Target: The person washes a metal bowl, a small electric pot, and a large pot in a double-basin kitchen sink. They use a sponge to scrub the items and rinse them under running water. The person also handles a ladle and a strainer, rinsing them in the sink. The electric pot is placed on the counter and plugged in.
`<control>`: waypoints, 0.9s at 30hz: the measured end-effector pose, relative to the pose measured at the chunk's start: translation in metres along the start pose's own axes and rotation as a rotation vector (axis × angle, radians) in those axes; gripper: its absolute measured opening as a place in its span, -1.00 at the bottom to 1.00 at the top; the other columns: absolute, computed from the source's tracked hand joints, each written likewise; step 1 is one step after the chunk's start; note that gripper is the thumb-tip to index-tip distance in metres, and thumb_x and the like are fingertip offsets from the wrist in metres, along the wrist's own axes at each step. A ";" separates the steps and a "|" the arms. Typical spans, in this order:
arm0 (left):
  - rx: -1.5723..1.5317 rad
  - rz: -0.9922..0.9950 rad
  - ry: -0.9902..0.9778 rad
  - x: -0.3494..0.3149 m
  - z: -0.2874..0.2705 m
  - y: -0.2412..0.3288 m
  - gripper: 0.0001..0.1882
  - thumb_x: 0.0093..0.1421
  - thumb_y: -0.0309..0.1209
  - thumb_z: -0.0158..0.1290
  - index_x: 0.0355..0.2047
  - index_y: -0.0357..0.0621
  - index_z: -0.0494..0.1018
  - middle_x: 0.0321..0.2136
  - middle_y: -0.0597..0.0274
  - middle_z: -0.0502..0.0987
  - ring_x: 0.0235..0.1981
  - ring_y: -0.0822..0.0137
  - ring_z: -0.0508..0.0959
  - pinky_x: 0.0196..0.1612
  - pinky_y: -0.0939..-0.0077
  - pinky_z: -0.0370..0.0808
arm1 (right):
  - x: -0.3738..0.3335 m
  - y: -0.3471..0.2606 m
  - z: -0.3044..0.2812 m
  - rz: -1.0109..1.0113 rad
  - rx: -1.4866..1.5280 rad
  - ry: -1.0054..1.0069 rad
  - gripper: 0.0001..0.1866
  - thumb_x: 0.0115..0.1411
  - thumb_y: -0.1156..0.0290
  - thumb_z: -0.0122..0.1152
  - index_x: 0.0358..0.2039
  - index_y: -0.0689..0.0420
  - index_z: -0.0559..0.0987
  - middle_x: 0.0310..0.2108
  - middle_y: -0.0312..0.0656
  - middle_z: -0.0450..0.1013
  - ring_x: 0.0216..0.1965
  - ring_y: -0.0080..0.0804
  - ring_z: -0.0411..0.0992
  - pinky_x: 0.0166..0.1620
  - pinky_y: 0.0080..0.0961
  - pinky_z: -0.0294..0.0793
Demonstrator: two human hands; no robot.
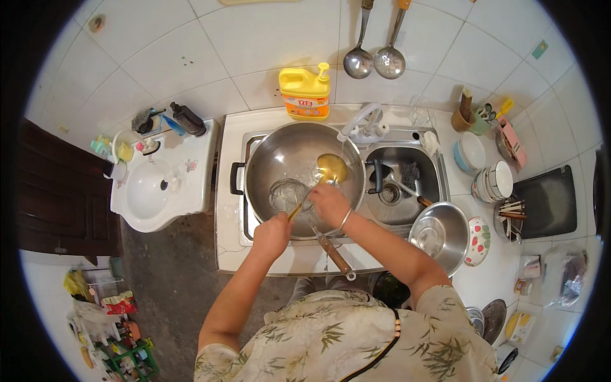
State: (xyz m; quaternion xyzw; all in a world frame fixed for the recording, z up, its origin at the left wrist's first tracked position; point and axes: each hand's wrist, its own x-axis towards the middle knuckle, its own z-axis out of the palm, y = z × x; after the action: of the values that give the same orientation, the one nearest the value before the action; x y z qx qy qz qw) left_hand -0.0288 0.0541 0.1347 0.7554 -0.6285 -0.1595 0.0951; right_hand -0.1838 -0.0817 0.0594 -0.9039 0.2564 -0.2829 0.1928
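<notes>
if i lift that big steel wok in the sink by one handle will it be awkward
Probably. The wok is wide and round-bottomed, so it may rock or tip from one side handle. It looks wet, so the handle may be slippery. Being metal, it should stay stiff and not break.

Person in a cream short-sleeved shirt (331, 337) printed with green leaves; thin silver bangle (345, 219) just behind the right hand's (329, 202) fingers.
</notes>
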 end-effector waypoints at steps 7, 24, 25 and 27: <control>0.048 0.025 -0.014 -0.015 0.004 -0.012 -0.80 0.15 -0.29 -0.04 -0.45 -0.18 0.36 -0.55 0.03 0.50 -0.54 0.00 0.51 -0.50 0.17 0.44 | 0.014 0.037 -0.018 0.238 -0.253 -0.131 -0.88 -0.11 0.43 0.13 -0.49 0.03 0.58 -0.42 -0.18 0.41 -0.26 -0.23 0.39 -0.20 -0.32 0.39; 0.040 0.092 0.091 -0.012 -0.011 -0.022 -0.82 0.11 -0.31 0.02 -0.33 -0.13 0.41 -0.55 0.08 0.51 -0.55 0.06 0.51 -0.49 0.19 0.44 | 0.035 0.101 -0.022 0.652 0.474 0.492 -0.71 0.12 0.33 0.10 -0.20 0.23 0.53 -0.35 -0.04 0.51 -0.33 -0.33 0.48 -0.19 -0.52 0.42; 0.054 0.104 0.075 -0.008 -0.014 -0.023 -0.82 0.11 -0.31 0.02 -0.33 -0.13 0.41 -0.55 0.08 0.51 -0.55 0.06 0.51 -0.49 0.19 0.44 | 0.039 0.096 -0.027 0.600 0.475 0.538 -0.72 0.11 0.34 0.11 -0.20 0.24 0.53 -0.34 -0.05 0.51 -0.32 -0.35 0.48 -0.20 -0.53 0.41; 0.067 0.123 0.057 -0.001 -0.016 -0.021 -0.82 0.11 -0.30 0.02 -0.34 -0.13 0.41 -0.55 0.09 0.50 -0.55 0.06 0.51 -0.50 0.20 0.44 | 0.042 0.087 -0.032 0.493 0.391 0.366 -0.73 0.10 0.31 0.11 -0.21 0.14 0.55 -0.29 -0.09 0.51 -0.27 -0.30 0.47 -0.19 -0.45 0.42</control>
State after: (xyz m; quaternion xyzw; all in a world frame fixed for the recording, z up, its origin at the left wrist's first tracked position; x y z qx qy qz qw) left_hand -0.0044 0.0578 0.1422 0.7222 -0.6757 -0.1109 0.0974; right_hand -0.2046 -0.1817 0.0581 -0.6954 0.4380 -0.4288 0.3751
